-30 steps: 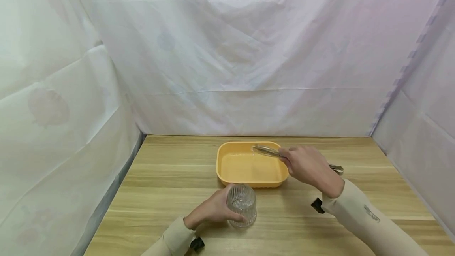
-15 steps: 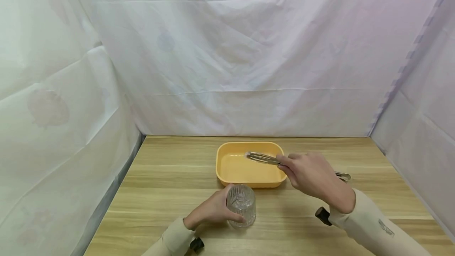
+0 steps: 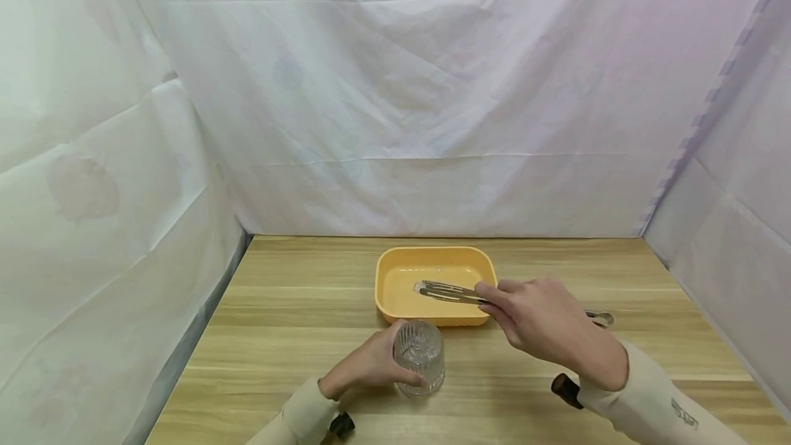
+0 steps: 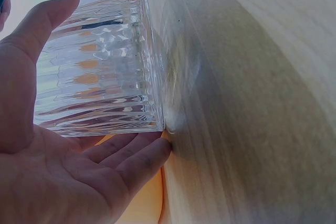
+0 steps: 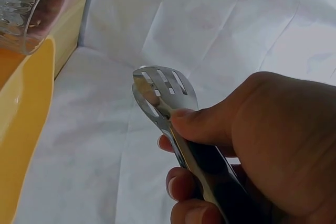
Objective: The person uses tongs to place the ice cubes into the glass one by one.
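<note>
My left hand [image 3: 373,359] grips the side of a clear ribbed glass [image 3: 426,359], its thumb on the near side. The glass stands upright on the table in front of a yellow tray [image 3: 395,316]. In the left wrist view the fingers [image 4: 139,163] lie along the glass near its base. My right hand [image 3: 544,321] holds metal tongs [image 3: 454,292] with slotted heads above the tray. A small clear piece [image 3: 420,287], perhaps ice, sits between the tong tips. The right wrist view shows the slotted tong heads [image 5: 176,85] close together, thumb and fingers pressing the arms.
Inside the tray lies a tiny clear bit [image 3: 439,268]. The wood-grain table [image 3: 290,307] extends on both sides of the tray. Light patterned cloth [image 3: 395,88] walls the back, left and right. A black wrist camera [image 3: 567,390] hangs below the right forearm.
My right hand has brought the tongs toward me and slightly left, from the tray's back part to above its middle front. The left hand and glass have stayed put.
</note>
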